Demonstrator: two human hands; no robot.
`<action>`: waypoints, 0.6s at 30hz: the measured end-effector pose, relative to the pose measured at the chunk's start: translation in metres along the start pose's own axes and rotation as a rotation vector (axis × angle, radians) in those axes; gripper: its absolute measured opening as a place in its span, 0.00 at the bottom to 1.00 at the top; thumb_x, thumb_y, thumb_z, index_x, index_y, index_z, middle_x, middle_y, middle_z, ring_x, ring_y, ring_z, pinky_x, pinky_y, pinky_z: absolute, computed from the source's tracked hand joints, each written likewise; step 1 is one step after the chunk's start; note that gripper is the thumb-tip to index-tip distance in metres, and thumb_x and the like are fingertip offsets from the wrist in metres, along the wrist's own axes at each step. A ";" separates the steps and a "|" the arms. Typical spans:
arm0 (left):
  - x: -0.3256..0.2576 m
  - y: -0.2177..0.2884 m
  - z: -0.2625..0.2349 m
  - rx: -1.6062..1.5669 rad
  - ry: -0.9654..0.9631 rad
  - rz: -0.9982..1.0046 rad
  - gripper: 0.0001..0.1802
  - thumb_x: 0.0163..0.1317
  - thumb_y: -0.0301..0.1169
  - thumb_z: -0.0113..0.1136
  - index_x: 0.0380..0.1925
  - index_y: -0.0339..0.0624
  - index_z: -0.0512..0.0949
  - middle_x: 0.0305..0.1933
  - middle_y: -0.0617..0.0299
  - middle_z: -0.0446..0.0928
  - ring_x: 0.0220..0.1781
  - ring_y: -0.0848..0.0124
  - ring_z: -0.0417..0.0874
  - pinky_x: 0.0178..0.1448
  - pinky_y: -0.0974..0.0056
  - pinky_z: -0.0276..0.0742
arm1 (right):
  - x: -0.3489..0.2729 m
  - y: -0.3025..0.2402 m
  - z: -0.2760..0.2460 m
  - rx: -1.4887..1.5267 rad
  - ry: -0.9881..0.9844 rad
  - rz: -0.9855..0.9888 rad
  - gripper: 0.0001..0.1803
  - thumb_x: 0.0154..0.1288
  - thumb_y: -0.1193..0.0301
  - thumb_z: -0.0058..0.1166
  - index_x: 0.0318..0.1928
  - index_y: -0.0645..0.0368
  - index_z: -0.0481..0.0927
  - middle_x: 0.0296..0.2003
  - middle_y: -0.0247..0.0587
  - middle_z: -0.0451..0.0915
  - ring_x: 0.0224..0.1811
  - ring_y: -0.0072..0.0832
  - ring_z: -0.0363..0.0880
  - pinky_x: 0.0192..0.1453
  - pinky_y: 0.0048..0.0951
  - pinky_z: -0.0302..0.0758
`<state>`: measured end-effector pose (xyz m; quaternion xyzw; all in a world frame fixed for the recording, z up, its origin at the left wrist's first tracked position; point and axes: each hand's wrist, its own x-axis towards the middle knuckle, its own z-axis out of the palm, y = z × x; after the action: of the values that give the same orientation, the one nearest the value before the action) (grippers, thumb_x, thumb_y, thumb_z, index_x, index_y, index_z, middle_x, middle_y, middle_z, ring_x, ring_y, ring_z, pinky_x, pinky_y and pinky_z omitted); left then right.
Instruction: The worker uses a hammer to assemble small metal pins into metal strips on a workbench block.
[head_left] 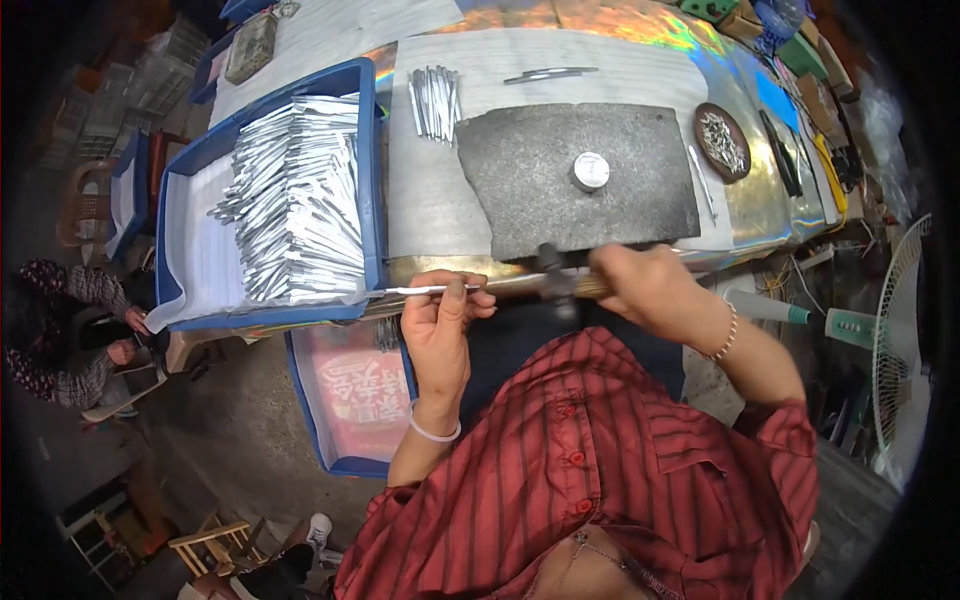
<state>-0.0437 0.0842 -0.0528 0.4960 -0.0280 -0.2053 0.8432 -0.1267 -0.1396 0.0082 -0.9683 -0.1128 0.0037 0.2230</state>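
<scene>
My left hand (440, 335) pinches a thin silvery metal strip (415, 291), held level in front of the table's near edge. My right hand (655, 290), a little blurred, is closed round the wooden handle of a hammer (556, 284); its dark head hangs just right of the strip's end, apart from it. Beyond the hands lies a rough grey stone slab (540, 205) bearing a short round metal block (590, 172). Several similar strips (434, 104) lie in a bunch at the slab's upper left, with a few dark-looking strips (550, 74) behind it.
A blue tray (372, 180) heaped with silvery strips stands on the left. To the right are a brown bowl (706, 140) of small metal bits, a single strip (702, 182) and a fan (900, 340). Another blue tray (318, 440) sits lower. A person (70, 330) sits far left.
</scene>
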 end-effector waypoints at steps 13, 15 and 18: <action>0.015 0.016 0.038 0.072 -0.102 0.023 0.06 0.63 0.27 0.49 0.36 0.36 0.67 0.36 0.51 0.75 0.30 0.70 0.78 0.34 0.69 0.77 | -0.040 0.113 -0.062 0.943 1.047 0.585 0.06 0.61 0.75 0.49 0.39 0.62 0.72 0.23 0.38 0.77 0.11 0.10 0.60 0.12 0.11 0.52; 0.021 0.017 0.048 0.073 -0.130 0.015 0.05 0.63 0.27 0.49 0.36 0.36 0.67 0.36 0.51 0.75 0.29 0.70 0.78 0.34 0.68 0.77 | -0.045 0.116 -0.063 0.995 1.031 0.670 0.09 0.60 0.76 0.49 0.42 0.64 0.72 0.24 0.39 0.77 0.10 0.10 0.59 0.11 0.11 0.53; 0.027 0.019 0.060 0.114 -0.162 -0.020 0.06 0.62 0.27 0.50 0.36 0.37 0.67 0.36 0.51 0.75 0.29 0.70 0.78 0.35 0.68 0.77 | -0.047 0.112 -0.062 1.081 0.958 0.730 0.10 0.59 0.77 0.48 0.43 0.65 0.72 0.24 0.40 0.78 0.08 0.10 0.58 0.10 0.11 0.52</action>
<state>-0.0276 0.0323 -0.0103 0.5253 -0.1028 -0.2512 0.8064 -0.1445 -0.2749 0.0135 -0.5988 0.3355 -0.2852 0.6690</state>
